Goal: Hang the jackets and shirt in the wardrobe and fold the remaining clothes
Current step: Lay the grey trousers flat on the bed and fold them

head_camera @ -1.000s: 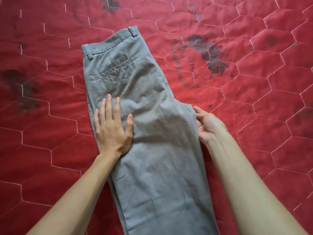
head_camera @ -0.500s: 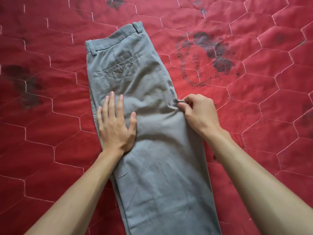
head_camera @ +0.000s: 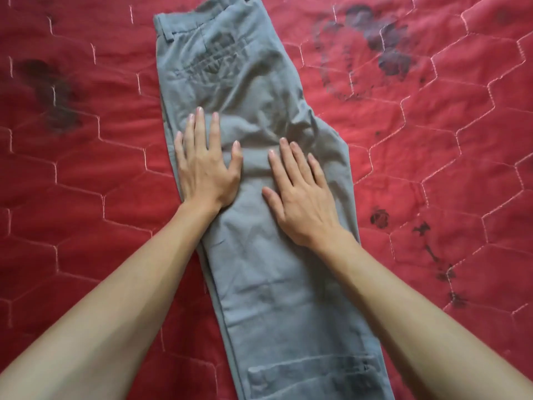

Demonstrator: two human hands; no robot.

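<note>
Right hand (head_camera: 302, 197) flat on trousers (head_camera: 274, 298) (earlier pinch)

"What does everything lie on?"

"A red quilt (head_camera: 86, 226), sewn with pale thread into large hexagons (head_camera: 450, 125)."

"Is there any pattern besides the stitching?"

"Yes, dark and faded. A wreath-like print (head_camera: 386, 50) sits far right, and a smudgy print (head_camera: 53, 93) sits at the left. A small bloom (head_camera: 379, 218) lies on the right, with a sprig (head_camera: 445, 274) trailing nearer from it."
</note>
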